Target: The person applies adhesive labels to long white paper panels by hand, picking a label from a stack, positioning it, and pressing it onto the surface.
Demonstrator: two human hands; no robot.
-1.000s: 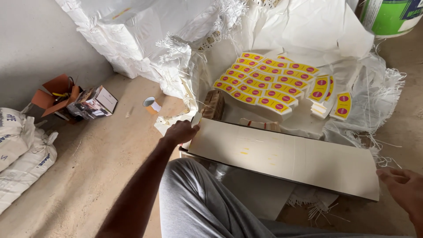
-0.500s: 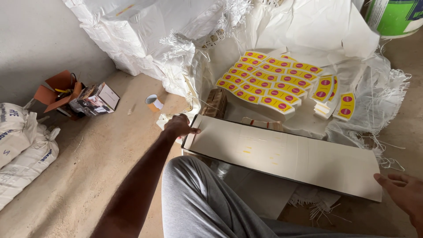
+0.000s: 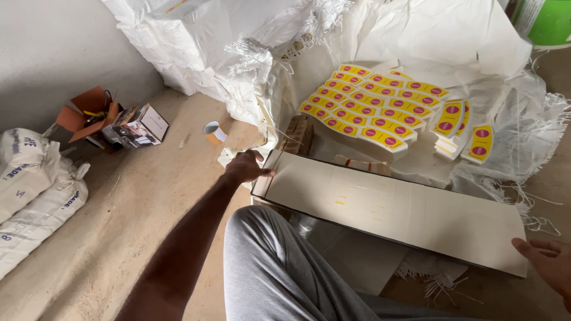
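— What sort of place is this?

— A bare concrete floor (image 3: pixel 119 238) against a grey wall, with big white woven sacks (image 3: pixel 196 41) piled along the back and a torn-open sack spread out flat like a sheet.

— Anything held in containers?

— On the opened sack lie flat yellow cartons (image 3: pixel 369 113) with red ovals, stacked in overlapping rows; three more stand apart to the right. I cannot give a sure count of the rows, as they overlap. Two filled white sacks (image 3: pixel 33 190) lie at the left edge. Near the wall sits an open orange cardboard box (image 3: pixel 89 113) with something yellow inside, and just beside it a small printed box (image 3: pixel 143 125). One paper cup (image 3: pixel 211 132) stands on the floor; its contents do not show. A green and white bucket (image 3: pixel 544 21) is cut off at the top right corner.

— And the hands?

— A long, pale cardboard sheet (image 3: pixel 392 208) lies across the person's grey-trousered knee (image 3: pixel 267 255). The left hand (image 3: pixel 244 167) grips its left end, the thumb lying on top of the edge and the fingers curled out of sight. The right hand (image 3: pixel 550 261) is at the opposite end, fingers loosely spread and fingertips at the sheet's lower right corner; whether they press it I cannot tell.

— So one sheet, two hands?

— Yes, one at each end.
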